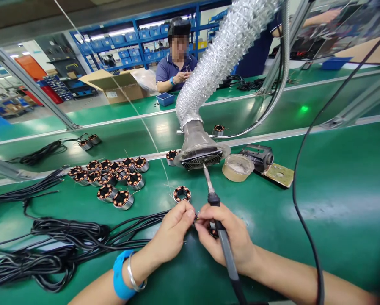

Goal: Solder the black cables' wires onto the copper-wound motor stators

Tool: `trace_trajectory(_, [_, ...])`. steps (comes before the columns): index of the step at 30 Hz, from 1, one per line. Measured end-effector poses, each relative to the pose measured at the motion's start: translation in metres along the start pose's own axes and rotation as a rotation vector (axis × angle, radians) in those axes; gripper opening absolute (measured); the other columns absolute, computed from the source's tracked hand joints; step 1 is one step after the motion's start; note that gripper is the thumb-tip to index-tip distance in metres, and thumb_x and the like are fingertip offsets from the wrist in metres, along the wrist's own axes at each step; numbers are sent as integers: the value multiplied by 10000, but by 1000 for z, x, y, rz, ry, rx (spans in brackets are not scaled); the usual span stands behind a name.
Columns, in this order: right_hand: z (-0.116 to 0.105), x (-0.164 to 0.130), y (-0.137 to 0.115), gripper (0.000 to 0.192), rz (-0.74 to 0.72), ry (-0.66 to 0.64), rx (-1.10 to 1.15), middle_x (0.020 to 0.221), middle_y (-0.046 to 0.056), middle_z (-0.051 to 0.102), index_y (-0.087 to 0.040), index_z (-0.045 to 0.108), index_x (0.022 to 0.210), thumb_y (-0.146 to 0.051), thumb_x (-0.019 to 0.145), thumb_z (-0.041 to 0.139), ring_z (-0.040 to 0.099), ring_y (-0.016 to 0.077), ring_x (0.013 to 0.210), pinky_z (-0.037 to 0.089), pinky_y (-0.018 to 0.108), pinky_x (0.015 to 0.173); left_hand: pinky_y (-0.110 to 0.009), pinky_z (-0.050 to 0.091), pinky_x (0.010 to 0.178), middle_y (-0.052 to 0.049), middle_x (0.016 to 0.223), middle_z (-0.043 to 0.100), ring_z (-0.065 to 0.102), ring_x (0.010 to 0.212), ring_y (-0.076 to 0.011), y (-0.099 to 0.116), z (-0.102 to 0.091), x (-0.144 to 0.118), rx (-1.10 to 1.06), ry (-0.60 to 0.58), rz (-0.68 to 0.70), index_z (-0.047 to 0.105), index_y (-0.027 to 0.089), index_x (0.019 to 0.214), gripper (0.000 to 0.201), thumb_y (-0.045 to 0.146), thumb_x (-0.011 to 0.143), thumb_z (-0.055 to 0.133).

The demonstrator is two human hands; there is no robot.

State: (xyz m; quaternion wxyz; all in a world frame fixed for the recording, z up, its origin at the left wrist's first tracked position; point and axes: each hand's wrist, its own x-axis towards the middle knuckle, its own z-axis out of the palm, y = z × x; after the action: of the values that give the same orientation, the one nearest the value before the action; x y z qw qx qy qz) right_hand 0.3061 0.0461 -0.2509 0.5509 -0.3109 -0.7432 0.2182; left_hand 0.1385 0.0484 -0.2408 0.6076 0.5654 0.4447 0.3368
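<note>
While both your hands meet over the green bench (304,237):
Cable bundle (50,250): far left.
Left hand (172,231): pinched narrow on wire ends (196,217).
Right hand (229,239): holding the soldering iron (218,212), tip up.
Stator coil (181,194): just beyond your fingertips.

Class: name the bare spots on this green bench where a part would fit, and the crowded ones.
Free: right of the black cord, below the tape roll. Crowded: black cables left, stator cluster behind them, both hands at centre.
</note>
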Motion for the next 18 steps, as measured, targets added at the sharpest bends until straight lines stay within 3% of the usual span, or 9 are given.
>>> trace_trajectory(4, [-8,11,-3,384,-143,-1,-77,977,65,646,-229,508,1117,-13,806,573,630,165,774,557,309,673,-241,366,663,26,756,436,382,700,-122,8,0,-1,194,0,43,448,185,783,322,432,984,404])
trace_trajectory(9, [-13,26,-2,213,-294,-212,-164,673,1,552,-211,542,1061,-81,900,488,505,161,626,438,309,598,-281,423,783,-20,874,605,521,813,-162,19,3,-4,409,-42,88,535,185,858,203,268,975,391])
trace_trajectory(11, [-16,29,0,173,-280,-249,-183,645,-3,518,-188,557,1044,-105,918,472,455,157,608,401,296,583,-281,421,751,-20,849,608,527,788,-166,23,3,-4,469,-43,65,535,186,860,208,291,975,397])
trace_trajectory(14, [-23,30,4,175,-175,-202,-151,710,9,584,-186,562,1020,-76,901,496,469,147,641,417,269,604,-263,385,681,9,772,555,484,721,-149,27,0,-3,530,-35,39,504,192,808,221,328,967,432])
trace_trajectory(18, [-32,30,5,207,-86,-205,-75,730,-3,621,-197,564,1011,-51,864,550,486,131,627,436,246,597,-248,336,625,31,726,494,432,679,-128,26,-7,-3,467,-57,-7,478,190,788,260,372,968,433])
